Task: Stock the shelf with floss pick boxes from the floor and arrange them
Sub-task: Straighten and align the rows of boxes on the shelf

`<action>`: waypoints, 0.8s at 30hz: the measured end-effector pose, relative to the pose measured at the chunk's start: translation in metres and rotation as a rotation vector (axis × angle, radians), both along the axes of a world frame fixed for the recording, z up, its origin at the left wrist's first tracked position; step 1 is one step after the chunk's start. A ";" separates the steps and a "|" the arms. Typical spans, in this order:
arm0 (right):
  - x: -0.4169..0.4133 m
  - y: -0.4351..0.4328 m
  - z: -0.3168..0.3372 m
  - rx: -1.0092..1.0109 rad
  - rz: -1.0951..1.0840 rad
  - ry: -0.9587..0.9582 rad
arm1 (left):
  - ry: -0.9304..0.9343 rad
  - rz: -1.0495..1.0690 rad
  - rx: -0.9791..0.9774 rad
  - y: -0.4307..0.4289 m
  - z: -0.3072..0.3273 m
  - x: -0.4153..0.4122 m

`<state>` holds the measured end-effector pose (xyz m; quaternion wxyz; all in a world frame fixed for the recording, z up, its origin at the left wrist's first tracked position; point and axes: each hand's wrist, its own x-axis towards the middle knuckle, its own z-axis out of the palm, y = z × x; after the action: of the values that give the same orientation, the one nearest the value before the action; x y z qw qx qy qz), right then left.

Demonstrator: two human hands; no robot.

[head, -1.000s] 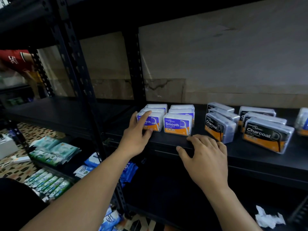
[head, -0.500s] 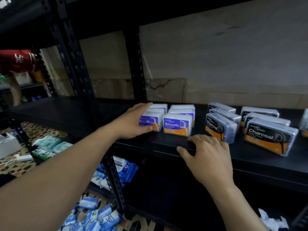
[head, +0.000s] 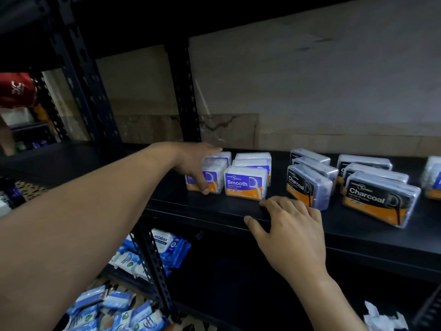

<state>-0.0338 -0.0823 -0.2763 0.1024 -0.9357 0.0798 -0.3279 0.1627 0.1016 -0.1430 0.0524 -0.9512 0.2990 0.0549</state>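
At the bottom left of the frame, blue wipe packets (head: 114, 306) are heaped low down, and more of them are seen on a lower level behind the black upright post (head: 152, 261). A crumpled white paper (head: 381, 318) is seen at the bottom right.

Just right of centre, the right hand (head: 291, 235) is rested on the front edge of the black shelf (head: 358, 231). Its fingers are laid close together and slightly bent on the shelf top, the thumb is spread apart from them along the front lip, and nothing is held in it. Its fingertips are placed just in front of the gap between the front right Smooth box (head: 245, 185) and the nearest Charcoal box (head: 307, 187).

Left of centre, the front left Smooth box (head: 212, 183) is gripped by the left hand (head: 193, 163). The thumb is pressed down across its label, and the fingers are stretched together over its top towards the boxes behind.

The Smooth boxes are stood in two rows side by side, running back from the shelf's front. To their right, two slanted rows of Charcoal boxes are set. A further box (head: 433, 177) is cut off by the right edge.

Behind everything a pale wall (head: 310, 80) is seen, and at the upper left a red garment (head: 14, 89)
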 end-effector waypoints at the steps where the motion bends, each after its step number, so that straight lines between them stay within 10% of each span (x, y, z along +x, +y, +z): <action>1: 0.000 0.000 0.000 -0.003 -0.002 0.000 | 0.001 -0.003 -0.001 0.000 -0.001 0.001; 24: 0.000 0.003 -0.002 -0.006 -0.014 0.011 | -0.089 -0.056 -0.218 0.009 -0.017 0.000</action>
<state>-0.0335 -0.0792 -0.2785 0.0969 -0.9372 0.0862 -0.3237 0.1631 0.1109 -0.1602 -0.0369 -0.9441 0.3269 -0.0216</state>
